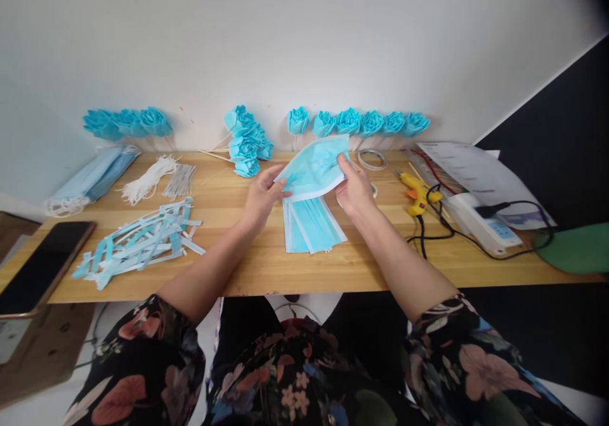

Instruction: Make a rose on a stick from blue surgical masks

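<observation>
Nearest us, our bare forearms (214,272) extend from floral sleeves (137,356) over a wooden table (266,273), where flat blue mask pieces (314,224) lie. Just above those pieces, our left hand (262,197) and our right hand (354,186) grip opposite sides of one opened-out blue mask sheet (314,167). Behind it, ruffled blue flowers (349,122) line the white wall (304,45).

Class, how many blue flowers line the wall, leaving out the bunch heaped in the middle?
9: three blue flowers together on the left, near the stacked masks, and a row of six right of the middle bunch. Others could be hidden behind them.
</observation>
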The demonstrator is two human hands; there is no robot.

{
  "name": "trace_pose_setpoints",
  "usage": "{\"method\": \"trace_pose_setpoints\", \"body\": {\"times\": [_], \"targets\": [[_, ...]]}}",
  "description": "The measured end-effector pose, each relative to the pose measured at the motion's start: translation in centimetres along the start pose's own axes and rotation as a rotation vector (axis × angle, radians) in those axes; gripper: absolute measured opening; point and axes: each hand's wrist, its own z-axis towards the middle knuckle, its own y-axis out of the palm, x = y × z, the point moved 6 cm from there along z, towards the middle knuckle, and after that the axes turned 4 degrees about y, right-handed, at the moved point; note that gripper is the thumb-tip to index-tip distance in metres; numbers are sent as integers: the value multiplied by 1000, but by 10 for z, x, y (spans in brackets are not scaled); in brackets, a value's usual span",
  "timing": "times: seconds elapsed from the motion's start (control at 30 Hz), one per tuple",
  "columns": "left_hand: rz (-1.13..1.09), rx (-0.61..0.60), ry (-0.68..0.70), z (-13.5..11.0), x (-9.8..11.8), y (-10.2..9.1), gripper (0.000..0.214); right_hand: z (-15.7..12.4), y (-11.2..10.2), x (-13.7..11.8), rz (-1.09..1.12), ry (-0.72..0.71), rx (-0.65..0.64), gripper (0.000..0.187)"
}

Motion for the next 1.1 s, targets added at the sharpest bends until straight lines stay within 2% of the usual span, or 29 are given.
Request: {"method": "trace_pose_setpoints", "body": {"times": [0.1,0.23,0.37,0.57,0.73,0.9,1.1], "targets": [[-38,66,-63,4,-8,-8,29,2,-1,-1,-30,-10,-19,58],[-119,119,-126,9,-15,-13,33,7,-6,-3,-43,-30,-6,54],[-171,138,-167,10,-16,-14,31,9,-9,-1,29,8,12,52],[-178,148,-147,12,-12,-15,32,9,-9,2,55,38,-17,50],[-170,86,-170,9,-9,-10,39,14,-16,1,126,52,13,44],[-81,-21,-219,4,-10,-3,61,14,-15,2,243,84,49,36],[89,-20,-231,5,-19,-11,51,11,-11,1,313,139,58,26]]}}
